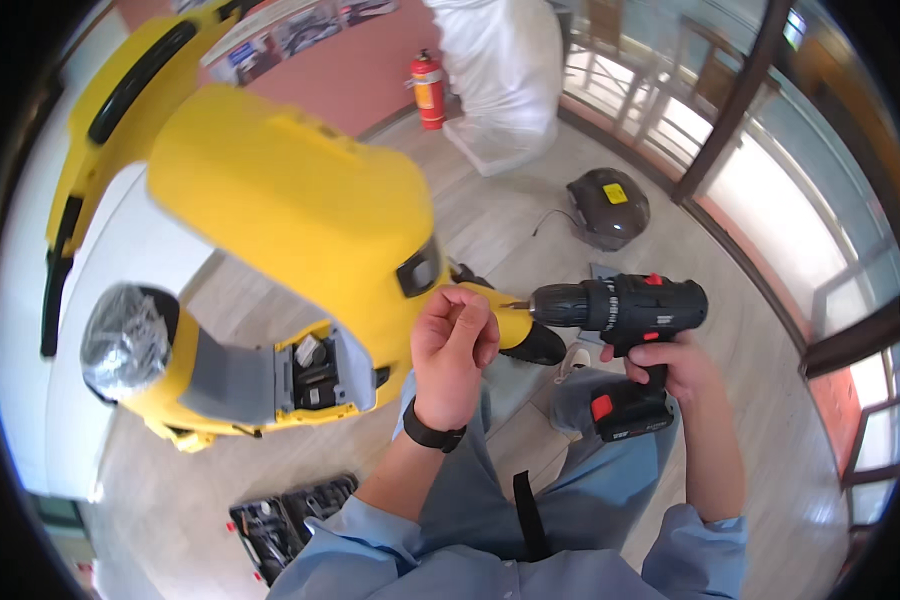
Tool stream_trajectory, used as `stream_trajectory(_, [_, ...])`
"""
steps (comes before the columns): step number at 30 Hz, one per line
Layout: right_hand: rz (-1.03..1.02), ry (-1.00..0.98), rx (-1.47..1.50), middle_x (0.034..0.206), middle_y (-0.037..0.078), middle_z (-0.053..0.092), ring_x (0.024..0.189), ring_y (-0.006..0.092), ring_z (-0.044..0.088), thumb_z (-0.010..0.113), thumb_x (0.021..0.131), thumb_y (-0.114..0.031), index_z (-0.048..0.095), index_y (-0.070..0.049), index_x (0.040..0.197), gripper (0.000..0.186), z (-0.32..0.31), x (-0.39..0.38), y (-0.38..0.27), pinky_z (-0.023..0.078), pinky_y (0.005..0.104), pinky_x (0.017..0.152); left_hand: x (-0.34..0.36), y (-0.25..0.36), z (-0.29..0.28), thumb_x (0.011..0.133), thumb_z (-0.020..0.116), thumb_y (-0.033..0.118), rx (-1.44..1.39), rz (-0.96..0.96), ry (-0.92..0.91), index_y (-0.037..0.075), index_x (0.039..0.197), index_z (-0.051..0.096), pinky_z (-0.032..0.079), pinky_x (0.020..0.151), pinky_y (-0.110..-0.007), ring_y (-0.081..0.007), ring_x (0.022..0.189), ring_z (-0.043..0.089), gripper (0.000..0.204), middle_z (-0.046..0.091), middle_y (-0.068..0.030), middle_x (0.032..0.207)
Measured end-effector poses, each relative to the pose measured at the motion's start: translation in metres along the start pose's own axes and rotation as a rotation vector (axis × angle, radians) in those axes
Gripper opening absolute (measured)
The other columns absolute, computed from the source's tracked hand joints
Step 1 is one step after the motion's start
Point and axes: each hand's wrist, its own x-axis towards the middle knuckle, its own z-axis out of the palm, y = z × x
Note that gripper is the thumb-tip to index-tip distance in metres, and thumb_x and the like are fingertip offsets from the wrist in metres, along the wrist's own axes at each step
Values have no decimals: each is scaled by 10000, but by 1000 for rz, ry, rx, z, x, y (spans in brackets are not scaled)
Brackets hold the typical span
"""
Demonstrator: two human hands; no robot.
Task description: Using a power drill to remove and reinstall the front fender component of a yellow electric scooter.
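Note:
A black cordless drill (620, 308) with red accents is gripped by its handle in my right hand (670, 365). Its chuck points left, and a short bit (517, 305) sticks out of it. Just left of the bit's tip is my left hand (455, 340), raised with its fingers curled together and the thumb pressed in. Whatever those fingers may hold is too small or hidden to make out. A black band circles my left wrist. Behind that hand stands a large yellow ride-on machine (300, 190), its lower compartment (315, 370) uncovered with dark parts inside.
An opened tool case (290, 520) lies on the floor at lower left. The machine's seat (125, 340) is wrapped in clear plastic. Farther off are a red fire extinguisher (428, 90), a white plastic-wrapped object (500, 80) and a dark rounded unit (608, 208). Glass panels line the right.

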Motion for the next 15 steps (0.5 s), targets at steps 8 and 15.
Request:
stream_trajectory(8, [-104,-34,245,1031,72,571,481,83,401,643,855,-242,441,-13,1289,531,-55,-60,55,327,241,472,-136,35,-165,949,563,117,99,-168,293,55,996,481,412,489,-224,-88,564,530,112,630,-72,763])
stream_trajectory(15, [-127,-34,728,1043,18,608,529,58,415,568,935,-256,495,-80,1255,372,-47,-81,91,356,222,532,-389,-63,-460,870,655,211,361,-366,1347,-11,848,629,423,430,-256,-110,472,516,224,620,-64,666])
